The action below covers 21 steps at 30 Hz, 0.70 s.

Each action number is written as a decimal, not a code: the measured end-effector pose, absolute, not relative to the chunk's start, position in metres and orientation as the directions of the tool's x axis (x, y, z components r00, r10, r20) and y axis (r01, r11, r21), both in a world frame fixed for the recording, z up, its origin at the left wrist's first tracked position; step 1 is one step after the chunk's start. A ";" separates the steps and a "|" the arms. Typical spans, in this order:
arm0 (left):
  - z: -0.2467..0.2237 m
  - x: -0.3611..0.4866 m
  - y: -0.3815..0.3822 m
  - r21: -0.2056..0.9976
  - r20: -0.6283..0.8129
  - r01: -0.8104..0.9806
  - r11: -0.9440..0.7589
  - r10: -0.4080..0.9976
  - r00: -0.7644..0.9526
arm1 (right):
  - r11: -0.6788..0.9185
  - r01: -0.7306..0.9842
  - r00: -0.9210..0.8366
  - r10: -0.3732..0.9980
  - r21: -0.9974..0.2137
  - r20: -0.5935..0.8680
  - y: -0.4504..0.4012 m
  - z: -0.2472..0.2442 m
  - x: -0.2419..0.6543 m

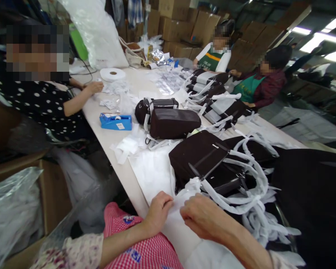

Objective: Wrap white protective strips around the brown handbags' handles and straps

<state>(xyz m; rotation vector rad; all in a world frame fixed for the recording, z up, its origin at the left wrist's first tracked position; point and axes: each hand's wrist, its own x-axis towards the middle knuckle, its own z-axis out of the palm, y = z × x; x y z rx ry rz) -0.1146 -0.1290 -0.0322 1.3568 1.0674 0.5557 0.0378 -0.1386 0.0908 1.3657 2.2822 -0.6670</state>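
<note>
- Near left, a carton (56, 190) with clear plastic (14, 194) stands beside the table (108, 140), apparently placed off the worktop to spare room.
- Beyond it, a co-worker in a polka-dot top (42, 106) rests a hand on the table; a blue tape dispenser (119, 125) sits near that edge, probably for easy reach.
- Near centre, the wearer's left hand (158, 213) curls, seemingly pinching a white sheet (179, 201), perhaps to keep it taut.
- The white sheet lies between and beneath the hands, just short of the nearest dark bag (197, 153).
- To its right, the right hand (203, 216) bends inward over the sheet, fingertips hidden; its grip cannot be told.
- Farther right, white-wrapped straps (261, 183) loop from dark bags, the covering likely guarding against scuffs.
- Far right, two co-workers in green aprons (248, 89) stand beside more bags.
</note>
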 end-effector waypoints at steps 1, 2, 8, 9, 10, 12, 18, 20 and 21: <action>-0.031 -0.115 -0.129 0.958 -0.253 0.238 0.158 0.856 0.452 | 0.487 0.858 -0.482 0.651 -0.164 -0.586 -0.128 0.092 0.032; -0.031 -0.116 -0.130 0.964 -0.231 0.225 0.141 0.864 0.448 | 0.556 0.819 -0.516 0.604 -0.143 -0.607 -0.119 0.091 0.027; -0.037 -0.114 -0.138 0.967 -0.228 0.190 0.167 0.901 0.370 | 0.748 0.659 -0.597 0.452 -0.084 -0.663 -0.077 0.064 0.009; -0.038 -0.114 -0.139 0.968 -0.237 0.165 0.189 0.907 0.349 | 0.756 0.648 -0.602 0.440 -0.086 -0.667 -0.073 0.060 0.008; -0.039 -0.114 -0.140 0.968 -0.246 0.130 0.214 0.912 0.329 | 0.762 0.642 -0.605 0.431 -0.090 -0.669 -0.069 0.056 0.006; -0.041 -0.114 -0.143 0.966 -0.258 0.060 0.252 0.921 0.292 | 0.765 0.637 -0.608 0.423 -0.094 -0.672 -0.063 0.052 0.004; -0.045 -0.121 -0.149 0.972 -0.221 -0.001 0.233 0.925 0.308 | 0.726 0.677 -0.572 0.415 -0.121 -0.708 -0.048 0.050 0.000; -0.046 -0.122 -0.149 0.976 -0.208 0.008 0.217 0.922 0.326 | 0.716 0.684 -0.564 0.398 -0.140 -0.724 -0.044 0.049 -0.001; -0.046 -0.123 -0.148 0.977 -0.208 0.017 0.215 0.920 0.331 | 0.714 0.685 -0.563 0.390 -0.147 -0.729 -0.043 0.047 -0.002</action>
